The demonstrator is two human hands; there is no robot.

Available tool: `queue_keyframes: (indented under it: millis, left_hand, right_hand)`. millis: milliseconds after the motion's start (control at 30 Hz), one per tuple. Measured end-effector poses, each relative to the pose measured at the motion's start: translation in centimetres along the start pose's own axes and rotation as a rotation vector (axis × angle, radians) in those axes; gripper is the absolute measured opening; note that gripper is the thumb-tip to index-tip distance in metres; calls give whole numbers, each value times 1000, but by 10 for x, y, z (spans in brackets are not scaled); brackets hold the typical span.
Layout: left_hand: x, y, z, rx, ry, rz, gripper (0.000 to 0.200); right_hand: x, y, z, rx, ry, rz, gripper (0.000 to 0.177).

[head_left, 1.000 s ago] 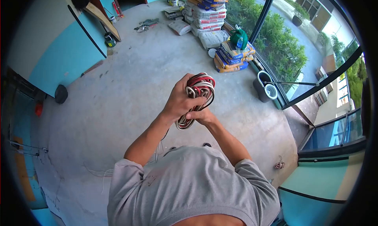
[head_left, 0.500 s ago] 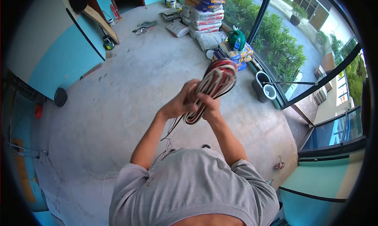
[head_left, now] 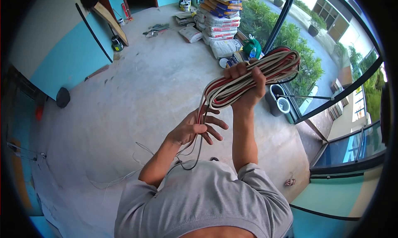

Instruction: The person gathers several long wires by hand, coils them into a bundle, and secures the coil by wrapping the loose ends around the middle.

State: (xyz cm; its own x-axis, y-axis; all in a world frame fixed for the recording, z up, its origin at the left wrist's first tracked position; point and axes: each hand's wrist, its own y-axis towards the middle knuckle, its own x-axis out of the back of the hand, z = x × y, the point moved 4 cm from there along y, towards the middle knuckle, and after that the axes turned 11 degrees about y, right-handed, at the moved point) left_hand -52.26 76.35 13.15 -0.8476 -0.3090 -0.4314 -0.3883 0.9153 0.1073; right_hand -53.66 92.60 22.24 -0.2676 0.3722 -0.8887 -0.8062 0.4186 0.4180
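A long looped bundle of red, white and black electrical wire [head_left: 265, 74] is gripped in my right hand [head_left: 248, 86], whose fingers and thumb wrap round its middle. The bundle is tilted, its far end up to the right. Loose wire strands [head_left: 202, 113] hang from its near end and run past the thumb and palm of my left hand [head_left: 197, 128]. That hand is below the bundle with its fingers spread apart. Lower down, the strands trail in front of my grey shirt [head_left: 207, 188]. Thin pale wires [head_left: 120, 178] lie on the floor to the left.
Stacked bags [head_left: 222, 26] stand at the back, with a green bag [head_left: 253, 47] near the window. A grey mop bucket [head_left: 278, 101] stands at the right by the glass. A small wire coil [head_left: 290, 182] lies on the concrete floor [head_left: 137, 92]. A wooden plank [head_left: 110, 22] leans at the left wall.
The bundle has moved to the right and tipped flatter in my right hand. My left hand has come off the bundle, moved down and spread its fingers beside the hanging strands.
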Motion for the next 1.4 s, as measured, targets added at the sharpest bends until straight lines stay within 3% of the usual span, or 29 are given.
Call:
queue_keyframes:
  millis: [67,200,300,467,633,900,933,1033,1067,1200,1300,1400]
  left_hand:
    - [-5,0,-16,11,96,-83,74]
    - [14,3,-26,-160,442,-214,64]
    - [13,-2,-44,-19,527,-229,67]
    - [18,-3,-39,-14,549,-324,19]
    - [9,9,-9,-57,312,-467,9]
    - [-18,15,-5,-260,6,-302,74]
    - [-16,16,-3,-228,-6,-239,90]
    - [-16,18,-1,-273,-62,-239,94]
    - [-17,19,-1,-294,-85,-333,86]
    - [-6,28,5,-302,-313,-336,65]
    - [-9,37,-6,-402,-530,-46,63]
    - [-11,35,-16,-289,-681,-53,51]
  right_hand:
    - [-1,2,2,-21,-6,28,26]
    - [-4,3,1,-61,-85,89,27]
    - [-5,1,-2,-129,-121,90,27]
    - [-9,-4,-4,-212,-56,52,25]
    - [-3,-6,-9,-100,-136,-7,25]
    - [-7,-20,-12,115,-80,4,27]
    - [-8,-22,-11,142,-124,38,28]
    - [-14,-35,-18,224,-245,105,29]
    - [-8,-38,-21,261,-238,185,30]
    - [-20,-61,-31,532,-563,501,33]
    - [-18,-69,-39,671,-588,594,34]
    - [-15,-77,-42,709,-751,715,39]
